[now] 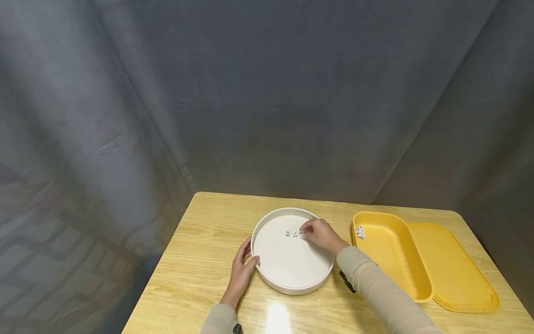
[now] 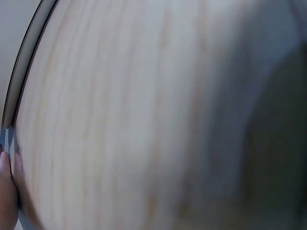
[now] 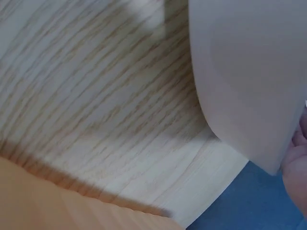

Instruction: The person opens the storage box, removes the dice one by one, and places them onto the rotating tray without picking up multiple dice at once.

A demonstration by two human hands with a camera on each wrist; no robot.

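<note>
A round white tray point(image 1: 292, 283) sits on the wooden table point(image 1: 200, 260). Two small white dice point(image 1: 288, 233) lie side by side in its far half. My right hand point(image 1: 306, 230) reaches into the tray and pinches a third die point(image 1: 302, 236) at the right end of that row. My left hand point(image 1: 249, 254) grips the tray's left rim, thumb on the edge. The left wrist view is blurred, with a fingertip point(image 2: 5, 191) at its left edge. The right wrist view shows the tray's wall point(image 3: 249, 72) over the table.
A yellow container point(image 1: 392, 260) stands to the right of the tray with a few dice point(image 1: 360, 232) in its far left corner. Its yellow lid point(image 1: 454, 269) lies beside it on the right. A grey curtain hangs behind the table.
</note>
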